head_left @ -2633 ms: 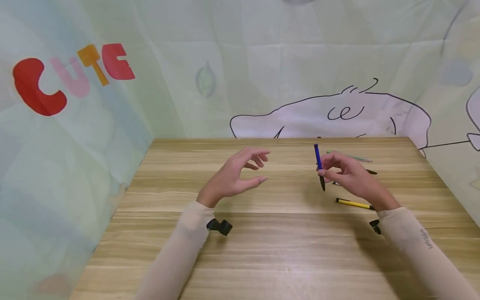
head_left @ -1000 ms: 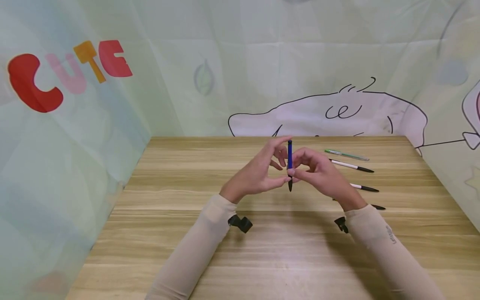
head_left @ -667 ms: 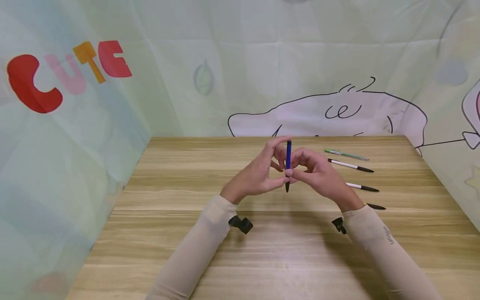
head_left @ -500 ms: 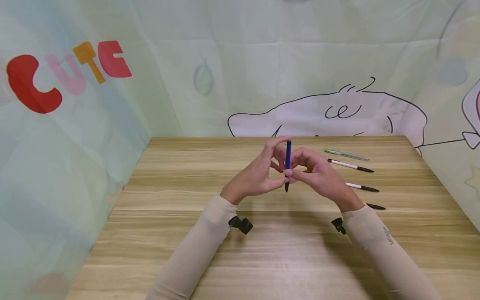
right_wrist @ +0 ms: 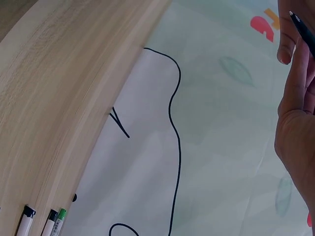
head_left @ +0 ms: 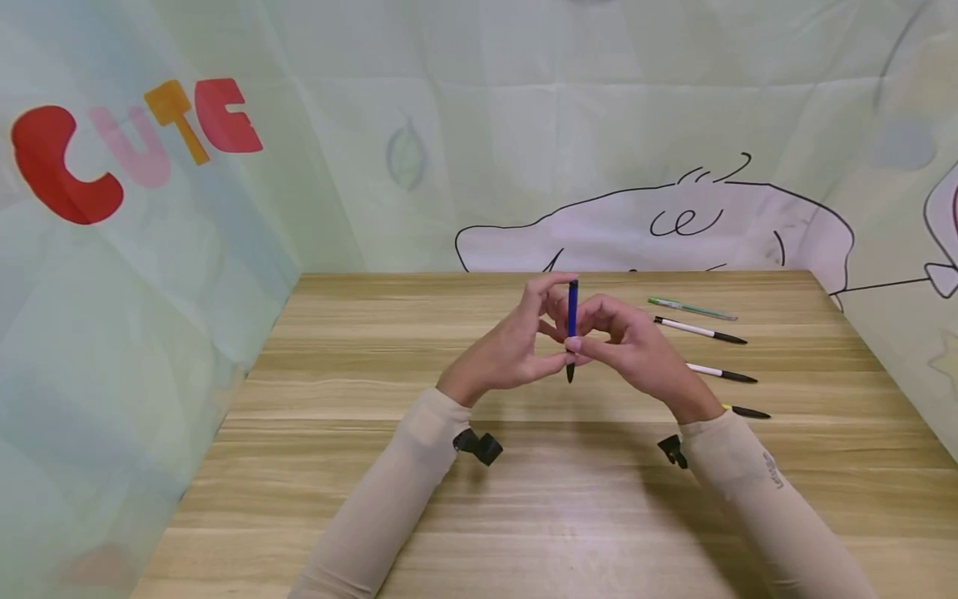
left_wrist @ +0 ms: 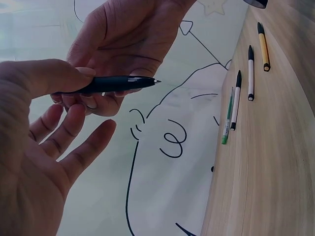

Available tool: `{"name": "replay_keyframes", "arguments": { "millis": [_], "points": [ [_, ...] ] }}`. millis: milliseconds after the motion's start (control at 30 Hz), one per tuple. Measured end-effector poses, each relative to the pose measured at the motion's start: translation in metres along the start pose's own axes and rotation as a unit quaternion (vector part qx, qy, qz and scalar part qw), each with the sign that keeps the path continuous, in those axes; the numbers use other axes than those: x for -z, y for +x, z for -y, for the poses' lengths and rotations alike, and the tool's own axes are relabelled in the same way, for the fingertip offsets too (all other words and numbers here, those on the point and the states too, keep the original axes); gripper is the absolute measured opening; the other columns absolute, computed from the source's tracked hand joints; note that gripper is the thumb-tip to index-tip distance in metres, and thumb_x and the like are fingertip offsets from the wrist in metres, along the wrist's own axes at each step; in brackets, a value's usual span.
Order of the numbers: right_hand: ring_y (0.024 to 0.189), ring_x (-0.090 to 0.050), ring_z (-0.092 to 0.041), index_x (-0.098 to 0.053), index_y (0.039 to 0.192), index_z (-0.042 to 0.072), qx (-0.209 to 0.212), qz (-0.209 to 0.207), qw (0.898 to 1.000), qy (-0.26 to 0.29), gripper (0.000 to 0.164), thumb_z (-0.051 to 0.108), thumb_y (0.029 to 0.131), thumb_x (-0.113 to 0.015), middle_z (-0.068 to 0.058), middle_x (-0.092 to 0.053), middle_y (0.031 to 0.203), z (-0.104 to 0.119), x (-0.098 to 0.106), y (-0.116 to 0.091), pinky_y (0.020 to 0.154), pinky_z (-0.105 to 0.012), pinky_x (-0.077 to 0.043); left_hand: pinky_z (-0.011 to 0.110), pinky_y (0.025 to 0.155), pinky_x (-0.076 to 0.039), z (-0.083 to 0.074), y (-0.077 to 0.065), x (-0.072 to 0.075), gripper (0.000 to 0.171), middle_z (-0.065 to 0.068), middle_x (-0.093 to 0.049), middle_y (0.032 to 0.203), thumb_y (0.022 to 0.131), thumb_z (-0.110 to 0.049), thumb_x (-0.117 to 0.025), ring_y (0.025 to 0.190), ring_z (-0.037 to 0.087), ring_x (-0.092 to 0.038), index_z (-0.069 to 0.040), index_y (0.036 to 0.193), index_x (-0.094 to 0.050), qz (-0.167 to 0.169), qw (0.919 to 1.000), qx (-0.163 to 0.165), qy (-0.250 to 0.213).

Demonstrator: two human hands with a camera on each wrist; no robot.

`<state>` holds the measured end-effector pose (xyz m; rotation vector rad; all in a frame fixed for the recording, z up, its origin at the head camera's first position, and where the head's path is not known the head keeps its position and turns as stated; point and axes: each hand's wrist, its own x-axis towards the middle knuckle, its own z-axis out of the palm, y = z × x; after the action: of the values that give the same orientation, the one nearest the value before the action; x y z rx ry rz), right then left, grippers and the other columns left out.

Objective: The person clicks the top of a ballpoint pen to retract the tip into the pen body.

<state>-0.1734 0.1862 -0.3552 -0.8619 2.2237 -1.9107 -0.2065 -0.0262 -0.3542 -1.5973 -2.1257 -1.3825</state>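
A blue ballpoint pen [head_left: 572, 309] with a black grip stands nearly upright above the table, its point down. My right hand [head_left: 636, 349] pinches it low on the barrel between thumb and fingertips. On the other side, my left hand [head_left: 516, 341] has its thumb against the pen's lower part and its index finger bent over the top end. In the left wrist view, the pen's dark grip [left_wrist: 120, 82] shows a bare metal writing tip beyond the left thumb. The right wrist view catches only that tip end and part of the left hand [right_wrist: 300, 118].
Several pens lie at the right of the wooden table [head_left: 419, 516]: a green clear pen [head_left: 692, 309], two white pens [head_left: 692, 329] with black ends, and a yellow pen [left_wrist: 264, 46] partly behind the right wrist. A printed cloth [head_left: 359, 150] hangs behind.
The right hand has carried the blue pen leftward from above the other pens. The left hand has moved right to meet it. Over the last second, both hands have drifted slightly left.
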Motion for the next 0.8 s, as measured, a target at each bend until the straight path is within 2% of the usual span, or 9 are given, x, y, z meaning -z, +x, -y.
{"name": "replay_keyframes", "arguments": {
  "millis": [133,400,600,800],
  "points": [
    [0.095,-0.067,-0.023,-0.06,0.112,0.003,-0.001,-0.002,1.0,0.011,0.018,0.004,0.096,-0.068,-0.016,-0.062,0.106,0.001,-0.0011,0.0007,0.078,-0.042,-0.064,0.03,0.082,-0.062,-0.0008,-0.0002,0.0028,0.102,0.008,-0.05,0.108,0.081,0.001,-0.082,0.096,0.017,-0.056,-0.009,0.151,-0.009,0.008,0.9999,-0.007,0.003],
    [0.089,-0.067,-0.02,-0.061,0.112,0.002,0.008,-0.005,1.0,0.008,0.017,0.003,0.096,-0.068,-0.014,-0.063,0.102,0.0027,-0.001,0.0008,0.076,-0.04,-0.065,0.024,0.088,-0.06,-0.0024,-0.001,0.005,0.103,0.008,-0.05,0.11,0.082,0.003,-0.082,0.1,0.017,-0.055,-0.007,0.152,-0.007,0.018,0.9997,-0.016,-0.008],
    [0.087,-0.069,-0.021,-0.061,0.112,0.002,0.016,-0.006,1.0,0.007,0.017,0.002,0.096,-0.068,-0.014,-0.065,0.1,0.0038,-0.0001,0.0009,0.076,-0.041,-0.065,0.031,0.087,-0.062,-0.0026,-0.0004,0.0053,0.1,0.009,-0.05,0.109,0.083,0.003,-0.08,0.1,0.018,-0.056,-0.005,0.151,-0.008,0.018,0.9995,-0.023,-0.012],
    [0.087,-0.068,-0.02,-0.062,0.111,0.001,0.02,-0.006,1.0,0.008,0.016,0.002,0.096,-0.068,-0.014,-0.064,0.101,0.0046,0.0006,0.0006,0.074,-0.04,-0.065,0.032,0.089,-0.061,-0.0029,-0.0004,0.0058,0.102,0.01,-0.051,0.11,0.081,0.005,-0.081,0.101,0.019,-0.057,-0.006,0.152,-0.009,0.02,0.9994,-0.02,-0.022]
  ]
}}
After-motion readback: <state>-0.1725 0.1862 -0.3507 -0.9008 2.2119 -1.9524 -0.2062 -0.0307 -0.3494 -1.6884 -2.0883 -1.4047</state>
